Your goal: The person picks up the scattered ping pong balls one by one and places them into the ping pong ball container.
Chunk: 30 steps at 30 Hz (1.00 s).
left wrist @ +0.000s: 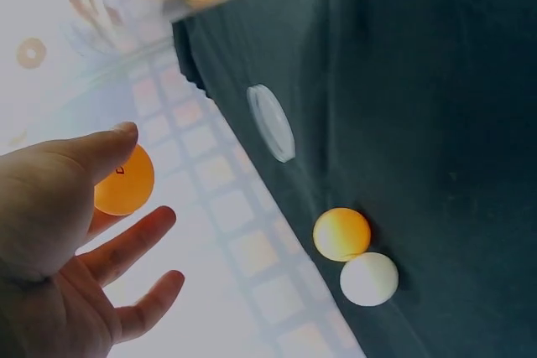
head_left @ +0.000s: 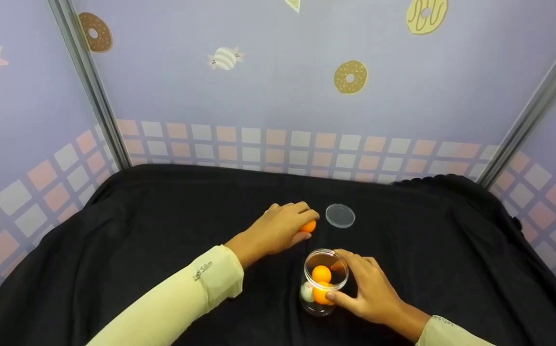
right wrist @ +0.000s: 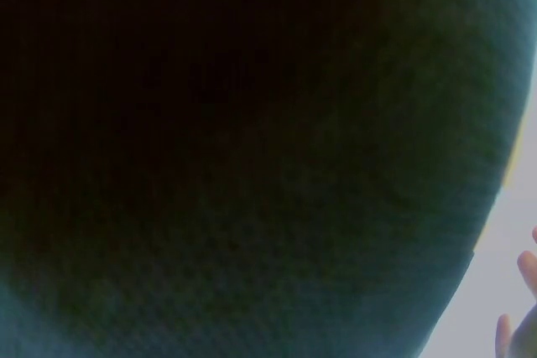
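Observation:
An orange ping-pong ball (head_left: 309, 226) is pinched between the thumb and fingers of my left hand (head_left: 283, 228), raised left of and beyond the jar. My right hand (head_left: 368, 287) grips a clear, lidless jar (head_left: 317, 310) from its right side, thumb across the near wall. Inside the jar I see two orange balls (head_left: 322, 274) and a whitish ball (head_left: 307, 291). In the left wrist view, another orange ball (left wrist: 341, 234) and a white ball (left wrist: 369, 279) lie touching on the cloth; the head view does not show them. Dark, blurred material fills most of the right wrist view.
A round clear lid (head_left: 340, 216) lies on the black cloth (head_left: 186, 211) beyond the jar. Patterned purple wall panels (head_left: 278, 86) enclose the table at the back and both sides, with metal posts (head_left: 95, 91) at the corners.

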Motion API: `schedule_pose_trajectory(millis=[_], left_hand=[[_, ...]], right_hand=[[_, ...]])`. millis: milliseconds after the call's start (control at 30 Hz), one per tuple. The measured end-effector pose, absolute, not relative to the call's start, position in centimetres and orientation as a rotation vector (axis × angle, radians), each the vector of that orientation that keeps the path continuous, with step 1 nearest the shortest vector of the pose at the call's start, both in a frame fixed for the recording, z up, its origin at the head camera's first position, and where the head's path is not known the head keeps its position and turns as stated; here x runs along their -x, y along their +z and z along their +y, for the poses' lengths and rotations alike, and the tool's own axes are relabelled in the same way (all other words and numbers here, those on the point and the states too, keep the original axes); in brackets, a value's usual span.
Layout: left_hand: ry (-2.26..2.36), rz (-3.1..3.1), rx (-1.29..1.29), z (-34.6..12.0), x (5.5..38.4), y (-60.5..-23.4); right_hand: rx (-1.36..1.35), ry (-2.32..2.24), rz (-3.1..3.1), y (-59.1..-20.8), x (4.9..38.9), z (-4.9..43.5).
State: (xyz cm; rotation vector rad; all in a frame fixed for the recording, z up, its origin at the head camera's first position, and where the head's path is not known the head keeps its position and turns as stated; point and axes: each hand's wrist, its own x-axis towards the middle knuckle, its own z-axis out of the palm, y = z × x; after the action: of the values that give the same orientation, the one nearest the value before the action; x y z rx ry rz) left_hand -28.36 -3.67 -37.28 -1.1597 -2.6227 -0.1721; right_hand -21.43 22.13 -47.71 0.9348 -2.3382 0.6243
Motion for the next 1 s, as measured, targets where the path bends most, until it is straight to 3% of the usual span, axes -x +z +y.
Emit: schedule_pose_trajectory(millis=[533,1000], left_hand=[[-0.205,-2.409,1.421,-3.3,23.6,-35.8],[-0.096,-2.428,1.481,-2.7,21.4,-36.4]], right_hand=[[-0.956,0.625,-2.306,-47.5,21.6,22.2],[-0.965,0.623,-2.309,-47.5,21.4,22.1]])
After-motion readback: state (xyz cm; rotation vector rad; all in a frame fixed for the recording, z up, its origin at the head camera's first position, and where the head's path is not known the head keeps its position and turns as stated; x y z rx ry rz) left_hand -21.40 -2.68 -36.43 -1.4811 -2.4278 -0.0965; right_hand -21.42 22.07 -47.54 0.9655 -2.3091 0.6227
